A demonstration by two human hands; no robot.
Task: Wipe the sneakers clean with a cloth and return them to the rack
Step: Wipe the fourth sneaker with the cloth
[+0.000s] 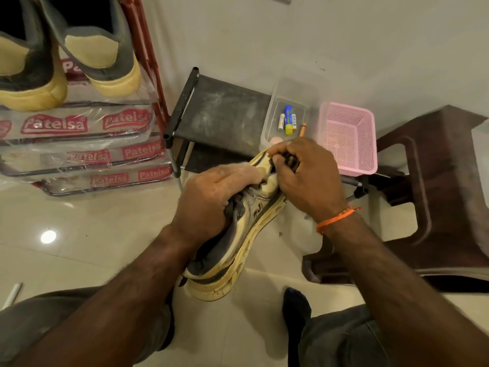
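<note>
Floor: glossy tile. Basket at 2 o'clock: perforated pink plastic. Rack at 10 o'clock: metal rods, clear plastic wrap. Sneaker: scuffed matt sole.

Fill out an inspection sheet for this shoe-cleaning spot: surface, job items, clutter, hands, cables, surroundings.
Surface: glossy pale tiled floor, with a light glare spot.
Job's things: one worn sneaker held over the floor, yellowed sole facing right; two sneakers sit on the shoe rack, which is wrapped in printed plastic. A cloth cannot be made out.
Clutter: clear container holding batteries and a pencil; pink basket; low black shelf, dusty.
Hands: left hand grips the sneaker's upper; right hand pinches the toe end.
Cables: nothing seen.
Surroundings: white wall; brown plastic stool on the right.
</note>
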